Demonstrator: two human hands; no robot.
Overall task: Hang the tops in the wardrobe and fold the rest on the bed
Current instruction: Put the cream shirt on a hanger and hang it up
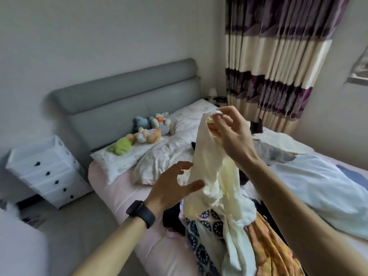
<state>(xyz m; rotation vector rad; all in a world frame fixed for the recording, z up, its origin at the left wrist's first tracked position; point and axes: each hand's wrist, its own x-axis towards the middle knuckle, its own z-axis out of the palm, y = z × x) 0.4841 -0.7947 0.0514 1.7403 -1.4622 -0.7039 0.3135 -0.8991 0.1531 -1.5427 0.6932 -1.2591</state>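
Right hand point(229, 134): raised above the bed point(119, 188), fingertips pinching the top edge of a pale cream garment point(215, 176). The cloth is bunched between thumb and fingers at the highest point of the garment.

Cream garment: hangs straight down from that pinch. Its lower part is crumpled and rests on a pile of clothes at the near side of the bed, lying over a navy-and-white patterned piece point(207, 222) and beside an orange piece point(264, 248). A black item point(171, 218) lies at the pile's left edge.

Left hand point(173, 186): lower and to the left of the right hand, at the garment's mid-height. Fingers are spread and relaxed; the thumb lies against the left edge of the cloth. No closed grip is visible. A black watch point(141, 213) is on this wrist.

Surroundings: plush toys point(147, 132) lie on the pillows under the grey headboard point(123, 92). A white drawer unit point(45, 170) stands left of the bed, and a striped curtain point(278, 56) hangs behind it.
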